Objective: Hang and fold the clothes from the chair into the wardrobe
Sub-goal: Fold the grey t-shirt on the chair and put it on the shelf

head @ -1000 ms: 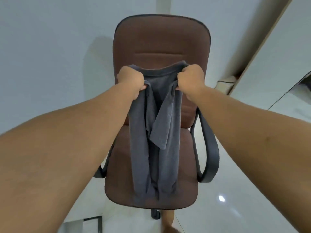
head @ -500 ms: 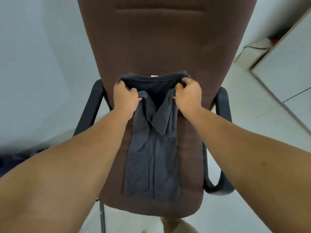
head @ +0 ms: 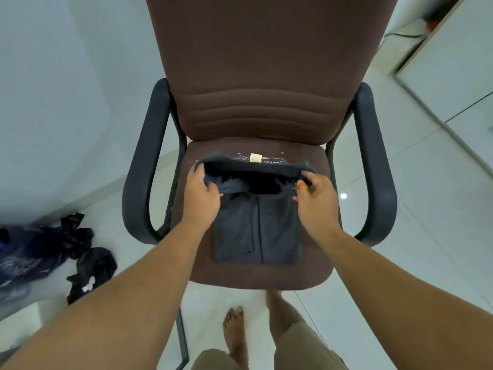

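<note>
Dark grey folded cotton shirt point(head: 257, 231) lies mid-seat on brown fabric office chair point(head: 262, 76). Left hand point(head: 202, 194) and right hand point(head: 314, 200) each pinch the collar end, at 12 o'clock. Advice: bring it toward 6 o'clock, edges square, then smooth flat.
</note>
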